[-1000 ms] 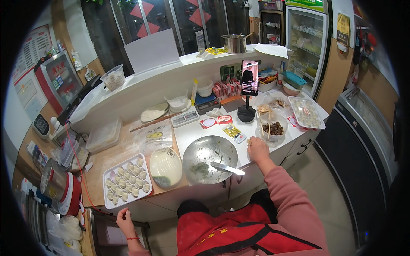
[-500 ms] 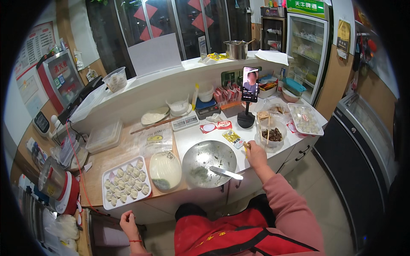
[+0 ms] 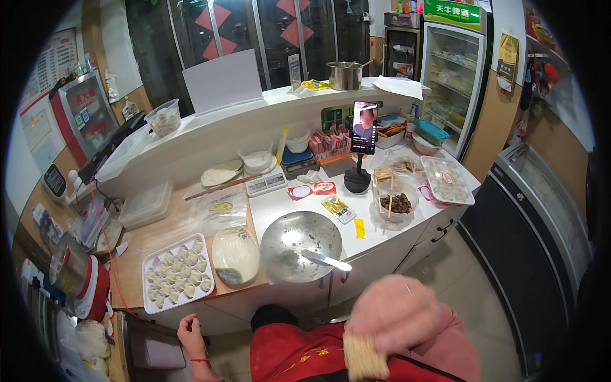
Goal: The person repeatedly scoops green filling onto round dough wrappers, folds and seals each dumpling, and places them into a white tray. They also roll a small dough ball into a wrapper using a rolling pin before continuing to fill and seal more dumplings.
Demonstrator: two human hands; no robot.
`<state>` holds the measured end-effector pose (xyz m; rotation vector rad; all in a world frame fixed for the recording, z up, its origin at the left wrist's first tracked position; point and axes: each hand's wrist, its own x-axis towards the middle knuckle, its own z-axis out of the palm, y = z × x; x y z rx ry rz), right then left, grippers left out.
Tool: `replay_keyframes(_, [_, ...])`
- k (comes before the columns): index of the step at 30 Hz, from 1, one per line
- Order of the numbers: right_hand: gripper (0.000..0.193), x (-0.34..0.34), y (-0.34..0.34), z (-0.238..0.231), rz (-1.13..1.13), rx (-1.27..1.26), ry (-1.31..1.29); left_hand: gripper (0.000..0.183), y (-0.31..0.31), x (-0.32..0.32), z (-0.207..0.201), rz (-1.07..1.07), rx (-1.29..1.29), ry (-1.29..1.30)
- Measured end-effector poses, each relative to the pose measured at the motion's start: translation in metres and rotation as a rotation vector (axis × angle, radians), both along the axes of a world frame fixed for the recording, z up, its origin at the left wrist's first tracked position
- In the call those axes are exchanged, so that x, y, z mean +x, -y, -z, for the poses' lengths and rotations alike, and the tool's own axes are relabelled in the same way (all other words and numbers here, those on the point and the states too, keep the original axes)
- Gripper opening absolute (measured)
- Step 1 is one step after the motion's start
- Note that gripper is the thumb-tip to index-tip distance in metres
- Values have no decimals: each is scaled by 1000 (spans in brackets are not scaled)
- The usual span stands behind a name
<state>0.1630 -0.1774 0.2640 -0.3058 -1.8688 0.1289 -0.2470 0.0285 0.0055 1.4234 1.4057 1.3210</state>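
My right hand (image 3: pixel 398 312) is close in front of my chest, smeared by motion. It is closed on a pale tan, ridged piece (image 3: pixel 365 358) whose kind I cannot make out. My left hand (image 3: pixel 191 336) hangs beside the counter's front edge, fingers curled together and nothing visible in them. Just above it, a white tray (image 3: pixel 147 267) carries rows of folded dumplings (image 3: pixel 175 274). To its right are an oval, cream-coloured dish (image 3: pixel 235 251) and a wide metal bowl (image 3: pixel 299 232) with green smears, a flat metal spatula (image 3: pixel 326 260) lying across its rim.
A phone (image 3: pixel 364 127) stands on a black holder (image 3: pixel 358 181). Near it lie a yellow sachet (image 3: pixel 338 209) and a small yellow strip (image 3: pixel 359 228). A clear tub (image 3: pixel 406 216) of dark food with chopsticks (image 3: pixel 391 191) and a covered dumpling box (image 3: pixel 447 180) are at the right.
My right hand has come back from the counter toward my chest, with the tan piece now showing in it. The yellow strip is uncovered on the counter. My left hand has stayed put.
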Motion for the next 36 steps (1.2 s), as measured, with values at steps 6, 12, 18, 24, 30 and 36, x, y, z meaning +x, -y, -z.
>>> replay_keyframes(6, [14, -29, 20, -32, -3, 267, -8, 11, 4, 2, 5, 5, 8, -2])
replay_keyframes(12, [10, -32, 20, -38, -119, 376, 28, 11, 8, 2, 7, 19, 6, 12])
replay_keyframes(18, [12, -37, 20, -34, -33, 504, -40, 11, 10, 4, 7, 28, -10, 5])
replay_keyframes(24, [9, -42, 19, -33, 16, 540, -78, 11, 11, 6, 9, 27, -24, 13])
replay_keyframes(30, [8, -42, 16, -32, 35, 595, -104, 11, 12, 8, 11, 33, -58, 51])
replay_keyframes(36, [8, -44, 13, -31, 51, 652, -117, 11, 14, 12, 9, 43, -46, 42])
